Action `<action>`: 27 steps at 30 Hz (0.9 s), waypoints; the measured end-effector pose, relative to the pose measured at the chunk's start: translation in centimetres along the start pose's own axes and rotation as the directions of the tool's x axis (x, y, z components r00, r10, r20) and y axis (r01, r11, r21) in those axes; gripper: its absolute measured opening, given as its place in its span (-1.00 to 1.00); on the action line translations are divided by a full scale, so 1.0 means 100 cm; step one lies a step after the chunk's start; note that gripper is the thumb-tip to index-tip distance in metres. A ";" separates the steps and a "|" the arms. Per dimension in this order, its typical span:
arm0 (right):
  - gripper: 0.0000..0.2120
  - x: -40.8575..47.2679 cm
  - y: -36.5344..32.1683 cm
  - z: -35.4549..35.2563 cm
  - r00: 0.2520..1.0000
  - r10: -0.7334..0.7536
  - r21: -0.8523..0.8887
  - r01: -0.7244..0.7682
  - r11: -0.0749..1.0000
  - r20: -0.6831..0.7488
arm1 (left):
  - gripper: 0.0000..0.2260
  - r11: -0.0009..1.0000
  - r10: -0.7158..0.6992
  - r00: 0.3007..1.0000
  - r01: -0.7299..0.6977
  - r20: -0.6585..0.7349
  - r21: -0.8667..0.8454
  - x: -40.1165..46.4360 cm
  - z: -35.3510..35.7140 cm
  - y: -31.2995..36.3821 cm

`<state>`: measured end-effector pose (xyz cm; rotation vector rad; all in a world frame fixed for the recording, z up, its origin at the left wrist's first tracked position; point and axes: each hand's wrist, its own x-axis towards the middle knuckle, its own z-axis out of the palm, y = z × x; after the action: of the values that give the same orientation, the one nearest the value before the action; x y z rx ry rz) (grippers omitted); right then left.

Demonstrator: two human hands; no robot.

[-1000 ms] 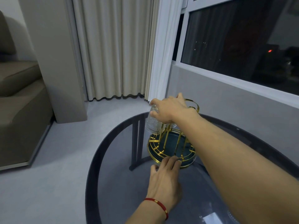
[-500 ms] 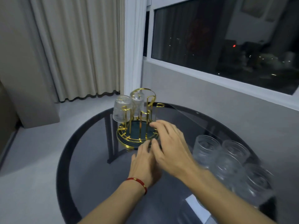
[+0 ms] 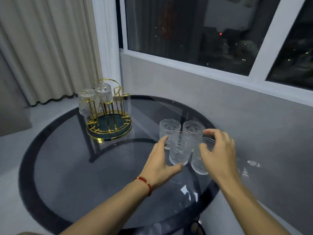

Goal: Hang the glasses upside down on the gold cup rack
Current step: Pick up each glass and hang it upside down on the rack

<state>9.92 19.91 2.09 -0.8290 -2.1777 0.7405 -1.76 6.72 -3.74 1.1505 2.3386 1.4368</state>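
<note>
Here a round dark glass surface (image 3: 71,167) is filling most of the view, standing in a corner below a window (image 3: 194,31) and beside a pale curtain (image 3: 42,48). Toward its far left edge the gold rack (image 3: 109,122) is standing upright on its round green base, well apart from the hands. Two glasses are hanging upside down on its prongs: one glass on the left (image 3: 87,102) and another just behind it (image 3: 103,94), the two nearly touching.

Four more glasses are standing upright in a tight cluster on the right side of the surface. The two back glasses (image 3: 169,128) are sitting side by side near the wall. The front glass (image 3: 180,150) is sitting between both hands, and the right-hand glass (image 3: 199,160) is partly hidden behind the right hand.

The left hand (image 3: 160,164), wearing a red bracelet (image 3: 144,183), is curling around the front glass with its fingers (image 3: 162,141) apart, the thumb seemingly touching the base, though a firm grip is hard to confirm. The right hand (image 3: 220,155) is blurred, fingers (image 3: 211,132) spread and curved over the cluster, not closed on anything.
</note>
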 end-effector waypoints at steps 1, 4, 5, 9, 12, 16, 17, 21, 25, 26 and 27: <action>-0.65 0.003 0.007 -0.004 1.000 0.016 0.006 -0.016 1.000 -0.005 | -0.15 1.000 -0.011 1.000 0.011 -0.013 -0.023 0.005 0.006 0.005; -0.66 0.007 0.016 -0.010 1.000 0.021 0.052 -0.021 0.998 0.007 | -0.15 0.998 -0.052 0.995 0.049 -0.091 -0.036 0.019 0.022 0.014; -0.66 0.008 0.017 -0.010 1.000 0.019 0.069 -0.019 0.997 0.012 | -0.16 0.997 -0.075 0.989 0.072 -0.125 -0.028 0.023 0.027 0.016; -0.66 0.009 0.012 -0.005 1.000 -0.011 0.081 0.010 0.997 0.009 | -0.21 0.992 -0.122 0.966 0.128 -0.229 0.014 0.030 0.033 0.018; -0.61 0.009 0.004 -0.005 0.997 -0.076 0.077 0.075 0.994 0.010 | -0.13 0.990 -0.105 0.978 0.120 -0.179 0.077 0.029 0.022 0.013; -0.64 0.006 -0.009 -0.001 0.977 -0.213 0.124 0.209 0.970 0.021 | -0.14 0.979 -0.064 0.998 0.060 0.019 0.194 0.019 -0.016 0.005; -0.66 0.004 -0.013 0.001 0.963 -0.267 0.134 0.260 0.956 0.037 | -0.16 0.974 -0.057 0.996 0.041 0.067 0.224 0.018 -0.028 0.003; -0.73 -0.001 -0.030 0.019 0.860 -0.485 0.184 0.456 0.871 0.159 | -0.24 0.974 -0.096 0.992 0.076 0.087 0.212 0.008 -0.078 -0.009; -0.75 -0.002 -0.046 0.056 0.874 -0.393 0.237 0.333 0.913 0.285 | -0.30 0.971 -0.237 0.963 0.232 -0.127 -0.056 -0.002 -0.111 -0.023; -0.75 -0.002 -0.051 0.069 0.886 -0.304 0.241 0.229 0.943 0.350 | -0.31 0.961 -0.262 0.950 0.240 -0.170 -0.139 -0.003 -0.119 -0.026; -0.72 -0.002 -0.056 0.079 0.878 -0.208 0.249 0.106 0.963 0.432 | -0.34 0.944 -0.283 0.938 0.235 -0.200 -0.233 -0.002 -0.123 -0.026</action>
<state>2.16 14.21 1.11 -0.3778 -2.4728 1.1586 -9.18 -2.52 0.53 0.6207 2.3073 1.7383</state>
